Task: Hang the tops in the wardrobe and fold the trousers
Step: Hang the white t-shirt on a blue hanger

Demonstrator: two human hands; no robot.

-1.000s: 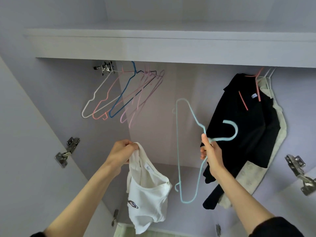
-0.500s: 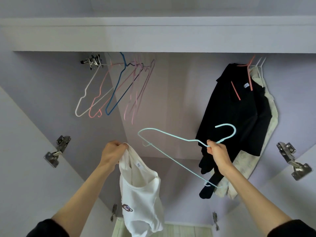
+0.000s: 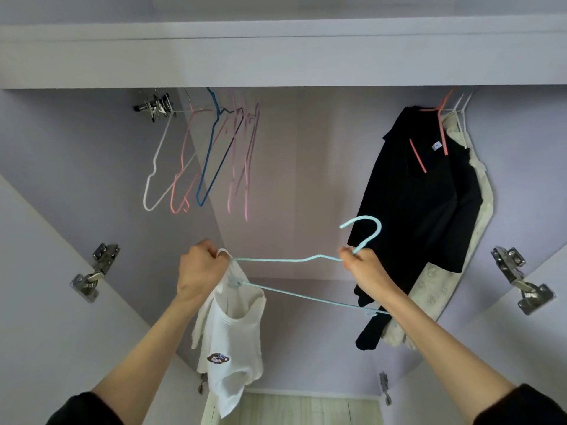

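Left hand (image 3: 201, 271) grips white top (image 3: 233, 329) at neckline, top hanging below fist, inside open wardrobe (image 3: 276, 56). Right hand (image 3: 365, 269) pinches mint hanger (image 3: 294, 260) at base of hook, hanger lying near level; its far shoulder tip sits inside top's neck. Empty hangers (image 3: 202, 154) upper left on rail. Black top (image 3: 420, 191) hangs at right, pale garment (image 3: 478, 207) behind it.

Steel door hinges (image 3: 95, 273) either side

Both hands, left (image 3: 201, 271) and right (image 3: 366, 269), seemingly fisted, arms raised.
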